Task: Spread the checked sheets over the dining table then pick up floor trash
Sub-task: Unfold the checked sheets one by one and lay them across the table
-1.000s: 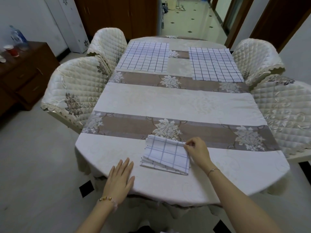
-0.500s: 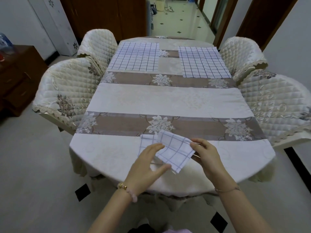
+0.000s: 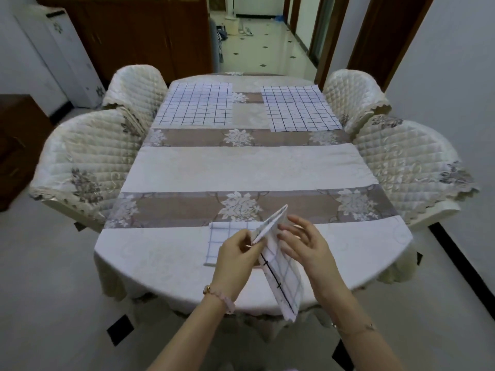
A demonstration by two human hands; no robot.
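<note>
Two hands on checked sheet (image 3: 281, 279), left hand (image 3: 235, 253) pinching, right hand (image 3: 302, 245) open.

both forearms reaching forward from the bottom edge, hands close together. left hand (image 3: 235, 254) curled, thumb and fingertips pinched on a fold of checked sheet (image 3: 281, 269). right hand (image 3: 305, 245) just beside it, fingers spread and loosely bent. bracelet on each wrist.

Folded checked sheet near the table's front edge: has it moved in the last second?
Yes. The folded checked sheet lay flat by the floral band; now both hands have lifted and partly opened it, one part hanging past the table edge.
</note>
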